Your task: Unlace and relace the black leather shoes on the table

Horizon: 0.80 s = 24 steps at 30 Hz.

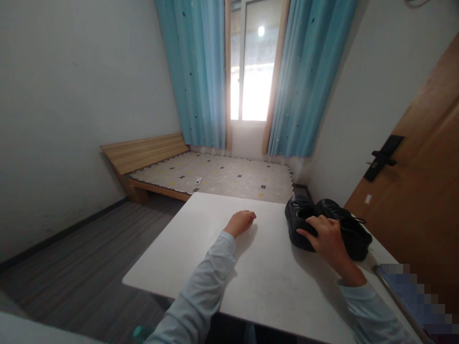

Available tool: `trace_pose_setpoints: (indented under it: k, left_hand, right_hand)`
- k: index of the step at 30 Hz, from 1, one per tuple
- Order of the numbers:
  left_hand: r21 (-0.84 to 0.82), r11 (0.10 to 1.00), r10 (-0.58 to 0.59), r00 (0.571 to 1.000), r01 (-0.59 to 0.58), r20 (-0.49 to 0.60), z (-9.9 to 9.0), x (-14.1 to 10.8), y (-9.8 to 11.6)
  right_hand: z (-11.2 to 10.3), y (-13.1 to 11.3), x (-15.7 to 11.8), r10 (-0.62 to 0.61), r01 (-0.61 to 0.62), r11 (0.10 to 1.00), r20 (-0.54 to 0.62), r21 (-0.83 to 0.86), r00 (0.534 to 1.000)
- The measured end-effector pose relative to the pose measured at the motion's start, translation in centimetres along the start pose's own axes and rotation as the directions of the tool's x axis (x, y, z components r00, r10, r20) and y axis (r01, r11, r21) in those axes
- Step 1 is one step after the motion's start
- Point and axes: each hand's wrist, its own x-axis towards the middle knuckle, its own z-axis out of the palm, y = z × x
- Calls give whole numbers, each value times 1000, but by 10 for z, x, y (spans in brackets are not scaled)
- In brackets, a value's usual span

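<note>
two shoes sit near the table's right edge.

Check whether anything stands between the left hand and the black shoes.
Nothing visible does: only white tabletop lies between the left hand and the black shoes; the right hand is at their near side.

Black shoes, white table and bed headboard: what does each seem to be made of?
Black shoes: leather or a synthetic likeness, judging by the dark, fairly smooth surface with dull highlights; which, I can't tell.
White table: perhaps laminate-coated board, as the top looks flat and even with a faint sheen.
Bed headboard: wood or wood-look board, satin, from its brown grain lines.
</note>
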Motion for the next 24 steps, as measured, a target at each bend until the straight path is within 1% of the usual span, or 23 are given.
trace_pose_setpoints:
  k: [3,6,10,13,15,18,21,24]
  left_hand:
    - [7,1000,0,1000,0,-19,-1,0,0]
    - [10,1000,-1,999,1,-38,-2,0,0]
    - [2,1000,-9,999,9,-44,-3,0,0]
    - [-14,1000,-4,999,3,-47,-4,-1,1]
    - [-18,1000,3,999,-4,-51,-5,-1,1]
    - [-18,1000,7,998,-8,-57,-5,-1,1]
    - [-26,1000,0,998,-2,-56,-5,-1,2]
    - [-38,999,3,999,-5,-54,-4,-1,3]
  right_hand:
    - [-16,-25,-2,-34,35,998,-29,53,999]
    - [-26,-52,-8,-39,45,988,-43,147,998]
    - [-30,-86,-18,-35,45,961,-42,271,999]
    - [-27,-107,-26,-34,49,945,-53,322,998]
    - [-25,-117,-31,-40,59,941,-64,332,997]
    - [-21,-128,-38,-51,57,942,-28,330,998]
    - [-16,-133,-44,-28,31,946,-15,323,999]
    - [-12,-134,-46,-5,9,943,-15,333,1000]
